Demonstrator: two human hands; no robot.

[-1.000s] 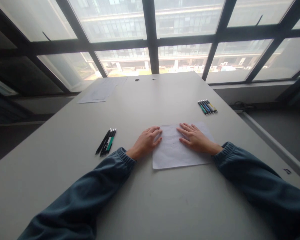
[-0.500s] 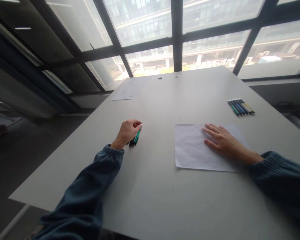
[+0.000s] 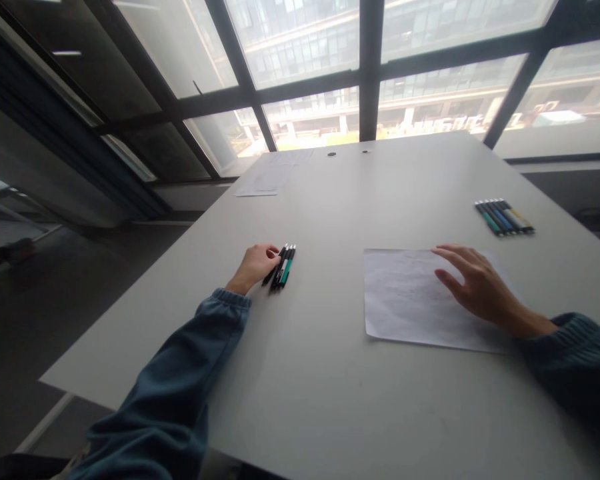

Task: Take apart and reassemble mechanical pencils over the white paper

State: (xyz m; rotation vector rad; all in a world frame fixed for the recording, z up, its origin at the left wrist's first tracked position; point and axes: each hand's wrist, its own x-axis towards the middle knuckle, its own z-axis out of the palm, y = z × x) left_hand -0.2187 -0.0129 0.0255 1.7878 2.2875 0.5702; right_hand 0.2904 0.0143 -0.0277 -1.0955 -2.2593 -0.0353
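Observation:
My left hand (image 3: 257,265) is over the left part of the table, its thumb and fingers curled together at the leftmost black pen of a small bunch. Beside that hand the pens (image 3: 287,268) lie close together at a slant, black with a green part on the outer one. Part of the nearest pen is covered by my fingers. On the right, my right hand (image 3: 477,283) is open over a sheet of white paper (image 3: 400,300), fingers apart and holding nothing. Whether its fingertips touch the sheet I cannot tell.
A row of several pens (image 3: 505,218), with green, blue and yellow parts, lies at the table's right. More paper (image 3: 263,181) rests at the far left. Small round fittings (image 3: 331,155) sit near the far edge of the white table (image 3: 325,373), before large windows.
My left hand has shifted to the left side of the pens, uncovering more of them. My right hand has lifted from lying flat on the paper. The view has turned slightly left.

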